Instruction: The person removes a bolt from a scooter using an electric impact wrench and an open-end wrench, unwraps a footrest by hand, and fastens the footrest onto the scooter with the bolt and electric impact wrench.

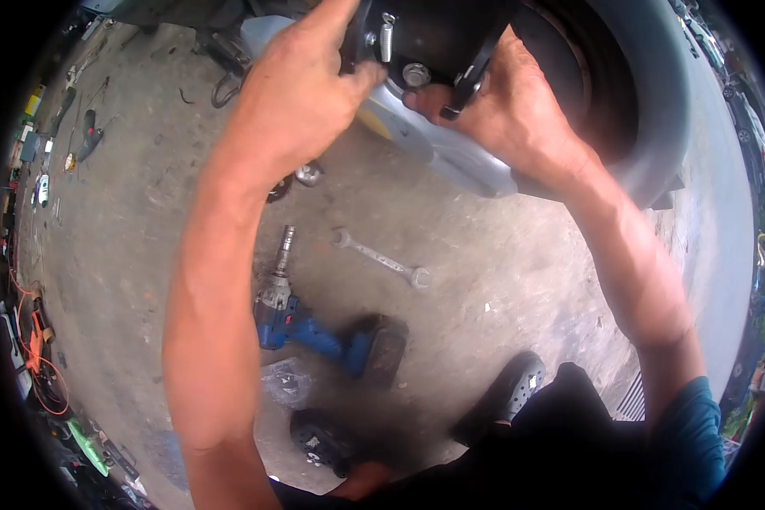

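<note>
A black metal part (429, 38) with bolts and a small spring is at the top centre, in front of a car's wheel well. My left hand (302, 89) is at its left side, fingers curled against its edge, with some fingertips hidden at the top of the view. On the right, my right hand (514, 106) grips the part's lower right edge, thumb below it. A silver metal piece (450, 153) with a yellow patch lies just under both hands.
On the concrete floor are a blue cordless impact wrench (293, 327), a double-ended spanner (382, 259) and a clear plastic bag (286, 382). The car's grey body (667, 93) curves down the right. Tools and cables line the far left.
</note>
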A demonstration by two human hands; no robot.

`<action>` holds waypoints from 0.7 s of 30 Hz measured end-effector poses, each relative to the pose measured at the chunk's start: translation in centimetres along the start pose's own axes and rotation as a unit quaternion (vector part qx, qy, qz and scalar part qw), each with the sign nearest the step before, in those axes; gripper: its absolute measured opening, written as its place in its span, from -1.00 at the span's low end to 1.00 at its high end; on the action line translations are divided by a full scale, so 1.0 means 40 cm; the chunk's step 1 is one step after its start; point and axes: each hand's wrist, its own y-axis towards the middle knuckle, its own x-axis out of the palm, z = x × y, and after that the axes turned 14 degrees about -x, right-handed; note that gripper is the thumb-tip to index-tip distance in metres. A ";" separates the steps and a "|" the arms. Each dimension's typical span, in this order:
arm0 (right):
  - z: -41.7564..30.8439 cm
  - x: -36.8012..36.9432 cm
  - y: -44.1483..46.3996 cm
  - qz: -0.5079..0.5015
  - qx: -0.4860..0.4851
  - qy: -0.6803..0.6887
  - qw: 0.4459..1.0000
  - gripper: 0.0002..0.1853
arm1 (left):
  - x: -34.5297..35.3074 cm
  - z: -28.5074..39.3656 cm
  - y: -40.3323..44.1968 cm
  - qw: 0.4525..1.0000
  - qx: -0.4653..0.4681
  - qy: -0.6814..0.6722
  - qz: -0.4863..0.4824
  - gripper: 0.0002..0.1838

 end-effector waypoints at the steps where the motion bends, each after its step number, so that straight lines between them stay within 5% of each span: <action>1: 0.000 -0.001 0.001 0.028 0.008 0.025 0.999 -0.70 | 0.006 0.008 -0.003 0.999 -0.010 0.027 0.019 -0.53; 4: 0.013 -0.039 0.021 -0.049 -0.020 -0.028 0.998 -0.71 | 0.041 -0.043 0.007 0.998 0.004 -0.040 0.046 -0.59; 7: -0.027 -0.005 -0.006 0.059 0.078 -0.006 0.995 -0.72 | 0.024 -0.102 0.022 0.999 0.011 -0.028 0.025 -0.56; 10: -0.008 0.001 -0.017 0.000 0.025 0.012 1.000 -0.71 | 0.027 -0.065 0.008 0.998 -0.034 -0.045 0.039 -0.47; 12: -0.019 0.081 -0.002 0.111 0.042 -0.055 0.991 -0.68 | 0.048 -0.017 -0.011 0.990 -0.055 -0.112 0.059 -0.39; 13: -0.028 0.080 -0.002 0.090 0.041 -0.031 0.995 -0.67 | 0.063 -0.035 -0.020 0.982 -0.042 -0.150 0.108 -0.54; 15: -0.037 0.015 -0.004 -0.035 0.026 0.071 0.997 -0.63 | 0.103 -0.030 -0.043 0.957 -0.049 -0.230 0.171 -0.50; 16: -0.020 0.004 -0.006 -0.098 -0.079 -0.094 0.988 -0.60 | 0.124 -0.023 -0.063 0.940 -0.053 -0.268 0.202 -0.47; 18: 0.013 -0.019 -0.008 -0.103 -0.289 -0.471 0.827 -0.50 | 0.157 -0.020 -0.118 0.944 -0.094 -0.186 0.254 -0.54; 20: -0.033 -0.032 -0.025 -0.173 -0.299 -0.676 0.651 -0.29 | 0.196 0.001 -0.123 0.936 -0.121 -0.175 0.282 -0.60; 21: -0.050 -0.016 -0.037 -0.183 -0.252 -0.676 0.667 -0.16 | 0.216 0.019 -0.127 0.927 -0.137 -0.200 0.285 -0.62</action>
